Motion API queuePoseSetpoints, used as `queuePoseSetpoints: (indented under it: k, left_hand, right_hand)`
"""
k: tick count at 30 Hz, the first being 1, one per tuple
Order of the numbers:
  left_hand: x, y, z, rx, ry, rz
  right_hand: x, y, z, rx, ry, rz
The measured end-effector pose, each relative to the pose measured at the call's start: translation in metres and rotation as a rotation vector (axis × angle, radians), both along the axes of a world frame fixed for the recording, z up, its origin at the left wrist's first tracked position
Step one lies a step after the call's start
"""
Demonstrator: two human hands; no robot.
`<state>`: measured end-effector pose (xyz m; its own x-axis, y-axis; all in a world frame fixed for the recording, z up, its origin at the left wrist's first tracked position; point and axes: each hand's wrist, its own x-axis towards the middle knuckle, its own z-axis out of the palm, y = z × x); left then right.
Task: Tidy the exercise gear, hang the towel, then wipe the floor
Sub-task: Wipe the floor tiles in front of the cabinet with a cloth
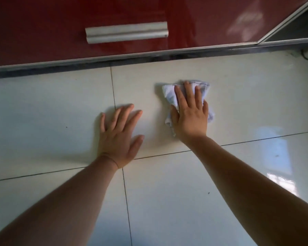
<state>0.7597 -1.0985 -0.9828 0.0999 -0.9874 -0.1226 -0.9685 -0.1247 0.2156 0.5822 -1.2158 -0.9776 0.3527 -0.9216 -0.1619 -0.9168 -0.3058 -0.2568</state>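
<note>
Dim soft daylight, window glare on glossy floor [277, 181] at right, mild blur, edges bowed

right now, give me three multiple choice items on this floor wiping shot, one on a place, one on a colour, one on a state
1. Where is the cloth?
A. under the right hand
B. under the left hand
C. hung on the handle

2. What colour is the cabinet front?
A. white
B. dark red
C. green

3. How is the left hand?
A. clenched in a fist
B. gripping the handle
C. flat, open on the floor tile

Key: 1 A, the right hand presses it to the tile; 2 B, the glossy panel is dark red; 3 C, its fingers lie spread on bare tile.
</note>
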Motion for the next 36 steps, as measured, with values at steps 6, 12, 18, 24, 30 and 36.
queuePoseSetpoints:
  k: [6, 12, 18, 24, 30, 36]
  left_hand:
    - [-0.002, 0.003, -0.003, -0.017, 0.011, 0.008]
    - [0.034, 0.008, 0.022, 0.008, 0.296, -0.003]
    - [0.105, 0.06, 0.036, 0.118, 0.081, -0.038]
    - [0.127, 0.085, 0.033, 0.091, 0.098, -0.084]
    - [0.137, 0.105, 0.017, -0.005, 0.049, 0.05]
    - [0.139, 0.101, -0.003, -0.031, 0.026, 0.091]
  right_hand:
    - [-0.006, 0.005, -0.003, -0.035, -0.029, 0.015]
    - [-0.007, 0.025, 0.005, -0.015, -0.109, -0.037]
    - [-0.029, 0.073, 0.005, -0.055, -0.147, -0.06]
    - [-0.012, 0.095, 0.013, 0.063, -0.574, -0.298]
    - [0.031, 0.142, 0.014, 0.019, -0.463, -0.109]
    - [0.054, 0.136, 0.001, -0.083, -0.291, -0.22]
